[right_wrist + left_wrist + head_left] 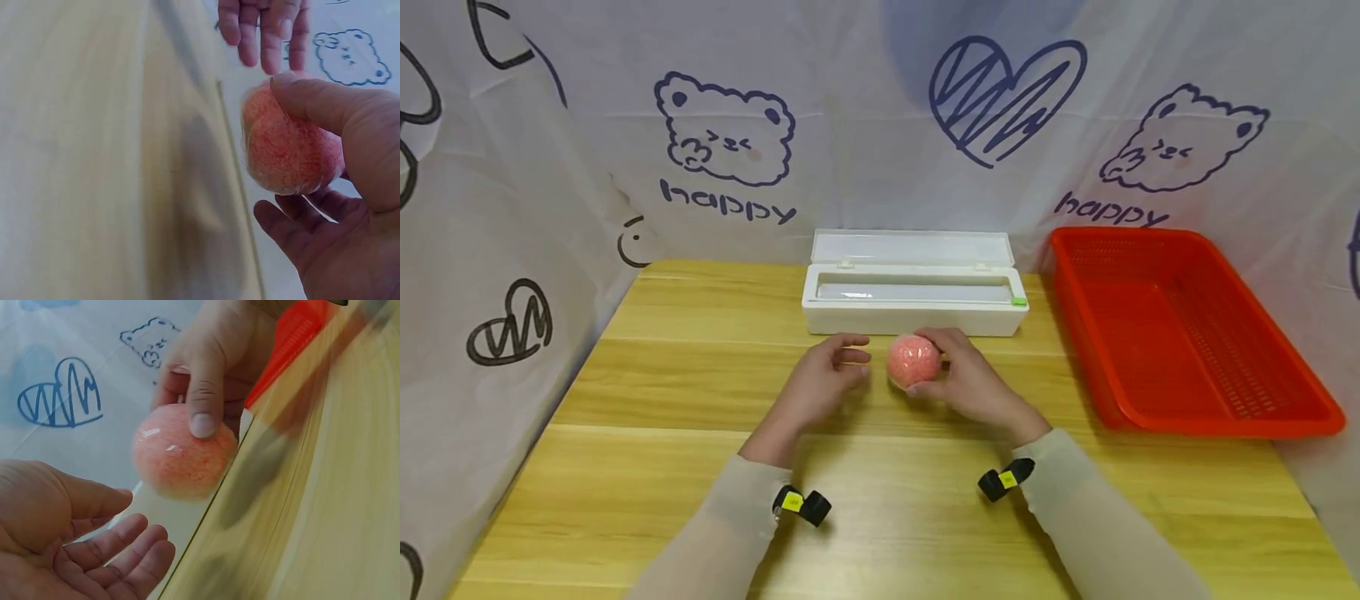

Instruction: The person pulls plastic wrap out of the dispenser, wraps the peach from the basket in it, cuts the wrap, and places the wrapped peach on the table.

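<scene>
My right hand (977,382) holds a pink peach (914,362) wrapped in shiny clear film. In the right wrist view its thumb lies over the top of the peach (287,147) and the fingers are under and behind it. The left wrist view shows the peach (182,453) above the wooden tabletop, its shadow apart from it. My left hand (827,377) is just to the left of the peach, not touching it, with its fingers loosely bent and nothing in them. Behind both hands stands a long white cling film dispenser (913,320), its lid raised.
A red plastic basket (1116,400) with perforated sides stands at the right of the wooden table (647,467). White cloth (865,125) with drawn bears and hearts hangs behind the table and at its left. A green slider (1018,302) sits at the dispenser's right end.
</scene>
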Motion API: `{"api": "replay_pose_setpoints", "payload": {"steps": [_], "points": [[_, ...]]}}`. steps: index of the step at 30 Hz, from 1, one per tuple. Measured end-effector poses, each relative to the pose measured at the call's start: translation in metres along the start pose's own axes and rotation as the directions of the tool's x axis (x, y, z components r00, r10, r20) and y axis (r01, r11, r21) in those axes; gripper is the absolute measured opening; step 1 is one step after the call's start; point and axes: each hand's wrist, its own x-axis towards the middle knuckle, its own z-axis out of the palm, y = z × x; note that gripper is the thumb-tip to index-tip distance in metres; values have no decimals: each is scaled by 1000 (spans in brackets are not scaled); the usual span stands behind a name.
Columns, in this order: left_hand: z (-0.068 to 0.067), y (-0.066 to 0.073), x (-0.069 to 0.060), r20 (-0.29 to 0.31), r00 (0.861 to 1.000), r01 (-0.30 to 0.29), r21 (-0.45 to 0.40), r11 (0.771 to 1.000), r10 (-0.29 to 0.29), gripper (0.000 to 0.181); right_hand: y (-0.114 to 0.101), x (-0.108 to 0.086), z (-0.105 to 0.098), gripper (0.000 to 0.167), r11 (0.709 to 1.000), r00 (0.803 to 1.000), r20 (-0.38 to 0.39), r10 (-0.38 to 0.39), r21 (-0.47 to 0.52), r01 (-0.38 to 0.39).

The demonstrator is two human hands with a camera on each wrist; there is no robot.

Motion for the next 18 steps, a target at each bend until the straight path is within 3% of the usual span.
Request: {"api": "replay_pose_setpoints", "payload": {"steps": [5, 18], "points": [[-5, -6, -3, 14, 999, 31, 9, 999, -31, 45, 9, 5, 13, 81, 1000, 1000, -13, 8, -27, -9], [1, -12, -7, 6, 1000, 2, 39, 999, -2, 37, 14, 0, 23, 91, 994, 1000, -18, -4, -106, 3]]}}
